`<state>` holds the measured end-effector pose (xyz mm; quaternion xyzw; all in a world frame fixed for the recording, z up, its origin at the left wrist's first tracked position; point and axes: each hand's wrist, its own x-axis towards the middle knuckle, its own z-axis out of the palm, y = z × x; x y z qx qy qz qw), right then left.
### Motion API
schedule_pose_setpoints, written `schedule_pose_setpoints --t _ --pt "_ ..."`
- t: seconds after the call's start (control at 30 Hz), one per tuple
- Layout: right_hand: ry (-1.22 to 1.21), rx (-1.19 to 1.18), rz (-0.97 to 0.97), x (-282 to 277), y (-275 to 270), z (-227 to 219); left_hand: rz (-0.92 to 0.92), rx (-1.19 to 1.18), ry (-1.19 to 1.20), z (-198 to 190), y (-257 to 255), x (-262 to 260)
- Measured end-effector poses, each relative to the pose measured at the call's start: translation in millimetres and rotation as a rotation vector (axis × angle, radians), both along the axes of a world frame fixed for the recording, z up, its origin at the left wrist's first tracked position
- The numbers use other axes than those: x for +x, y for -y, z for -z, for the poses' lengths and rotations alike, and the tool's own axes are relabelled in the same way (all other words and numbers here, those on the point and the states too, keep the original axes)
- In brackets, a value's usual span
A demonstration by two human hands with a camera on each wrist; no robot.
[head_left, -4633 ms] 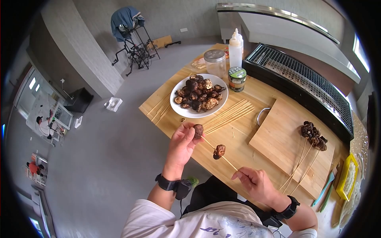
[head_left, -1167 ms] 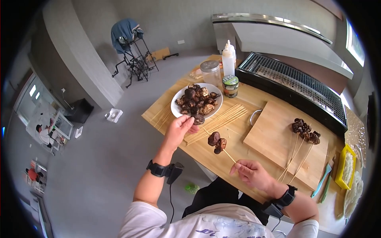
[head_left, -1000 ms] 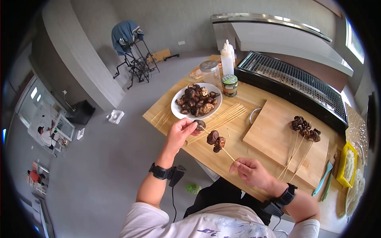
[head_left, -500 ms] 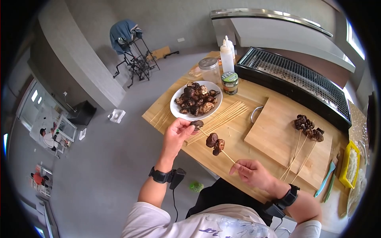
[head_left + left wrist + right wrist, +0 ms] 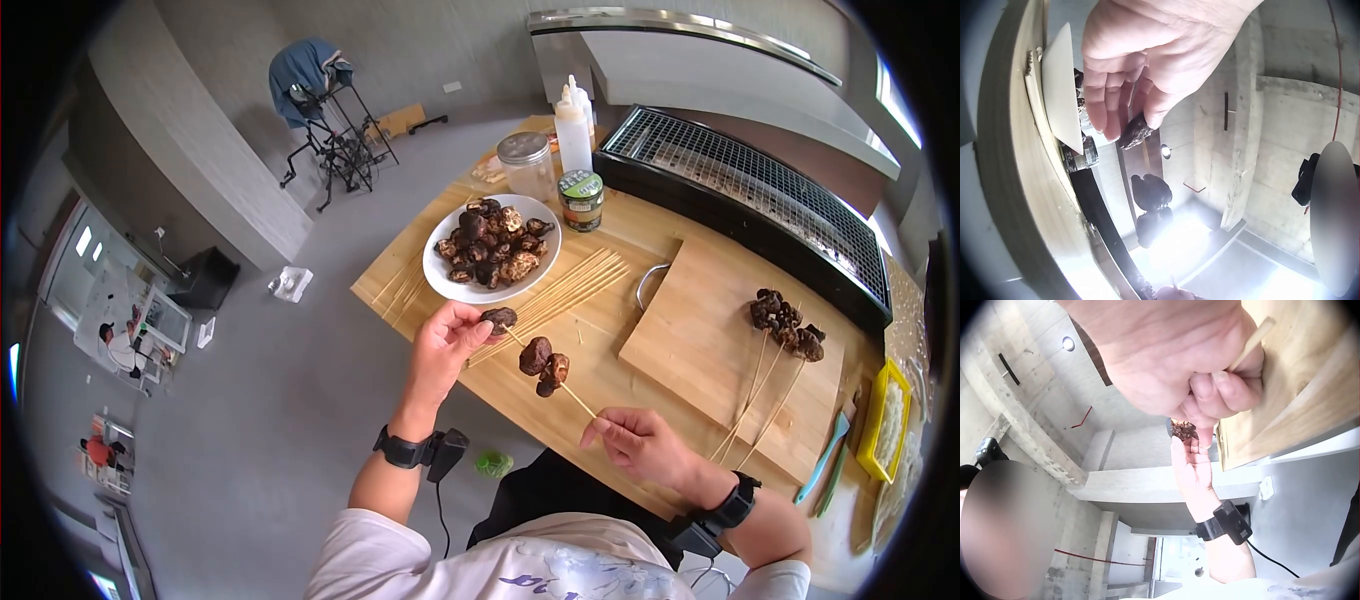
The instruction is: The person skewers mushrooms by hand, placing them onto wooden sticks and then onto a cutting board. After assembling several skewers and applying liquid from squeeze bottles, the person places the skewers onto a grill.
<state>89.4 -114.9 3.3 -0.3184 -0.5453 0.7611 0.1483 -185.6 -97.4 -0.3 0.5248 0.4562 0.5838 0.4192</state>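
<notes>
My left hand (image 5: pixel 440 345) pinches a dark mushroom (image 5: pixel 498 320) between thumb and fingers, at the far end of a bamboo skewer (image 5: pixel 578 402). In the left wrist view that mushroom (image 5: pixel 1135 132) shows its cut, wrinkled side. Two more shiitake-like mushrooms (image 5: pixel 535 356) sit threaded close together midway along the stick. Curled around its lower part is my right hand (image 5: pixel 645 447); the skewer's butt end (image 5: pixel 1263 330) sticks out of the fist in the right wrist view. Both hands are above the table's near edge. Beyond the left hand, a white plate (image 5: pixel 432 262) holds a heap of mushrooms (image 5: pixel 490 245).
Loose skewers (image 5: pixel 590 280) lie beside the plate. A cutting board (image 5: pixel 690 340) on the right carries several filled mushroom skewers (image 5: pixel 787 322). Behind stand a glass jar (image 5: pixel 525 172), squeeze bottles (image 5: pixel 573 140), a can (image 5: pixel 581 203) and a long grill (image 5: pixel 745 180). A yellow tray (image 5: pixel 868 455) is far right.
Earlier one mushroom was on the skewer and another in the left hand; now two are threaded and the left hand pinches a third, drawn back from near the plate onto the tip.
</notes>
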Motion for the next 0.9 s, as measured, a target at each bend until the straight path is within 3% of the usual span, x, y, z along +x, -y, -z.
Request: schedule_pose_setpoints --t 0.17,0.57,0.9 --pt "0.014 0.026 -0.011 0.2 -0.9 0.2 -0.022 0.014 -0.070 -1.5 1.8 -1.6" --pt "0.037 0.062 0.001 0.9 2.9 3.1 0.037 0.015 0.054 5.8 -1.2 0.9" --pt "0.060 0.084 0.010 0.7 3.2 0.4 0.019 0.000 0.017 2.8 4.9 5.7"
